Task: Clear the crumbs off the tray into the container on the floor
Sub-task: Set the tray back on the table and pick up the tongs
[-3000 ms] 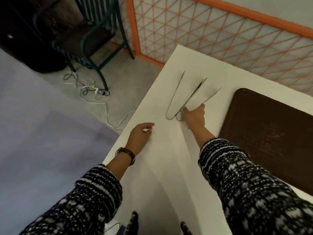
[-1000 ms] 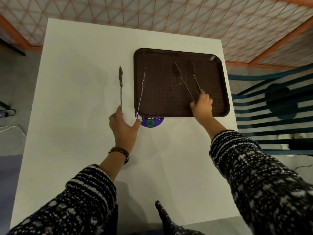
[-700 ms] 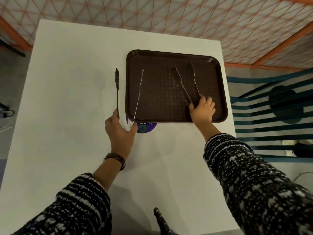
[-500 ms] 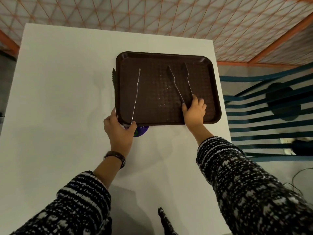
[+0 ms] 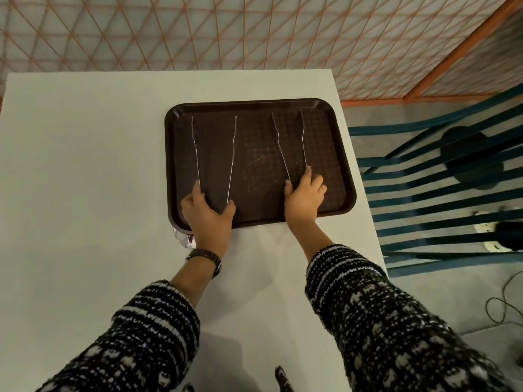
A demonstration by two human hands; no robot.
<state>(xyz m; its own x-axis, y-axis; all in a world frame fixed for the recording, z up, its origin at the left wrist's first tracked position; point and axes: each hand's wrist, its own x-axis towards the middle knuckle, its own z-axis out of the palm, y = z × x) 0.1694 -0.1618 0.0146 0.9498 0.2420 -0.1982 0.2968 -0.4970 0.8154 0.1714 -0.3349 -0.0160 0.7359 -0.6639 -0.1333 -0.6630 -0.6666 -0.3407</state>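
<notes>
I see the tray (image 5: 256, 219) lying flat on the table (image 5: 85, 165), toward its far right corner. It looks like stiff, light plastic with a raised rim, so I judge it will lift easily; the rim on the two short sides is the place to grip. The crumbs (image 5: 256, 162) are loose specks at the tray's middle and would slide at any tilt. My left hand (image 5: 208, 215) sits on the tray's near left part, fingers curled around the hinge end of the left tongs (image 5: 232, 154), which lie spread on the tray. My right hand (image 5: 304, 198) lies on the tray's near right part, closed over the hinge end of the right tongs (image 5: 302, 142). I see no container near the tray.
</notes>
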